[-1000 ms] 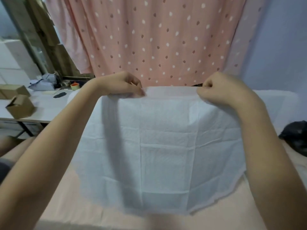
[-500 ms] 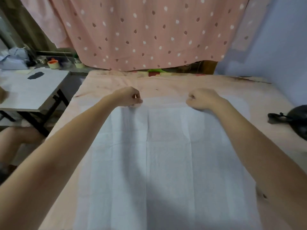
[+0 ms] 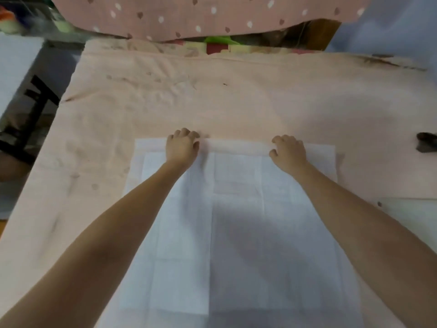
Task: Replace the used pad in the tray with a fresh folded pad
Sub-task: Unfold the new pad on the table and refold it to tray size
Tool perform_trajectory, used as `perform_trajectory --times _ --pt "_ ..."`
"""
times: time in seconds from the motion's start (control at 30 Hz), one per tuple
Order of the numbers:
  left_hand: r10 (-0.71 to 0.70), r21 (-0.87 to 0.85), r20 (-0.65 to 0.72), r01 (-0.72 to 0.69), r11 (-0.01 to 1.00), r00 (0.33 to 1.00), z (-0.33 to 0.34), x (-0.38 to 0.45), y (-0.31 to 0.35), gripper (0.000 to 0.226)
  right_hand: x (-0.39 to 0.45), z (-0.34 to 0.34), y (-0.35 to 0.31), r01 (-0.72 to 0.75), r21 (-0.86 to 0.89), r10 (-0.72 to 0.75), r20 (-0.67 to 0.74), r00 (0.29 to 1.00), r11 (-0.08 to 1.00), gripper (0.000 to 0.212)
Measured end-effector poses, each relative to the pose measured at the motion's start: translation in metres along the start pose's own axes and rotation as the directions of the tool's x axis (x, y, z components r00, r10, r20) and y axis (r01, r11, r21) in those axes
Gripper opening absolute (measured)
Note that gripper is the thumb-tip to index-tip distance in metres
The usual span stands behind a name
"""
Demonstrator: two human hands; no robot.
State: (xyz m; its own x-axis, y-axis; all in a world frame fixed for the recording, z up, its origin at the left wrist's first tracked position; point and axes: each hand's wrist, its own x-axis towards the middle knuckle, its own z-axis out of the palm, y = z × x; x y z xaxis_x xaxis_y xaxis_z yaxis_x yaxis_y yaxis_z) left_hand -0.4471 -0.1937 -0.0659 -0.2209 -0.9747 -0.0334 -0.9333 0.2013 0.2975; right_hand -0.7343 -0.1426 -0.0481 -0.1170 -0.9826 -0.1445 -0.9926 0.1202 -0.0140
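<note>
Head view, looking down over both forearms. Fresh pad [image 3: 236,209] lay opened flat on pink sheet [image 3: 236,102], creases from its folding visible as a grid, near end running out of frame at bottom. Laid out this way prob. to square it up before re-folding for the tray; no tray and no used pad visible anywhere.

Left hand [image 3: 181,147] sat at pad's far edge, left of centre, fingers curled down onto the thin border strip. Right hand [image 3: 288,150] sat at same edge, right of centre, fingers likewise curled. Couldn't tell for sure whether either pinched the edge or only pressed it w/ bent fingers: fingertips blurred, border semi-transparent. Hands spaced well apart, presumably to keep far edge taut and straight, no sag in between. Arms stretched full over pad, so edge placed about as far as reach allowed.

Dark object [image 3: 426,143] lay on sheet well apart to the right, not touching pad. Spotted pink curtain [image 3: 201,17] hung beyond bed's far end. White table [image 3: 16,67] w/ black legs stood to the left.

Judged stage: early, pad spread only; folding, swapping into tray not yet done.
</note>
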Motion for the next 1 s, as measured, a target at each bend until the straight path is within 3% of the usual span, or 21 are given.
perform_trajectory --times 0.13,0.23,0.37,0.83,0.9,1.0 --pt "0.065 -0.043 -0.064 -0.068 0.997 0.996 0.040 -0.065 0.002 0.055 -0.049 0.049 -0.017 -0.125 0.198 0.166 -0.206 0.964 0.972 0.054" --pt "0.157 -0.029 -0.042 -0.158 0.987 0.987 0.068 -0.135 0.009 0.054 -0.108 0.087 -0.042 -0.020 0.225 0.091 -0.312 0.946 0.974 0.057" --pt "0.179 0.047 -0.013 -0.178 0.983 0.984 0.095 -0.183 0.009 0.052 -0.163 0.118 -0.063 0.021 0.203 0.023 -0.210 0.977 0.979 0.054" --pt "0.112 0.026 0.086 -0.115 0.993 0.990 0.089 -0.179 0.003 0.055 -0.151 0.111 -0.052 0.002 0.084 0.004 -0.070 0.998 0.996 0.058" --pt "0.228 -0.057 0.095 -0.223 0.973 0.969 0.080 -0.185 0.001 0.061 -0.159 0.106 -0.048 -0.021 0.111 0.030 -0.078 0.997 0.994 0.061" --pt "0.502 -0.084 0.098 -0.495 0.865 0.859 0.069 -0.219 0.001 0.068 -0.196 0.100 -0.042 0.050 0.154 -0.019 -0.197 0.980 0.987 0.056"
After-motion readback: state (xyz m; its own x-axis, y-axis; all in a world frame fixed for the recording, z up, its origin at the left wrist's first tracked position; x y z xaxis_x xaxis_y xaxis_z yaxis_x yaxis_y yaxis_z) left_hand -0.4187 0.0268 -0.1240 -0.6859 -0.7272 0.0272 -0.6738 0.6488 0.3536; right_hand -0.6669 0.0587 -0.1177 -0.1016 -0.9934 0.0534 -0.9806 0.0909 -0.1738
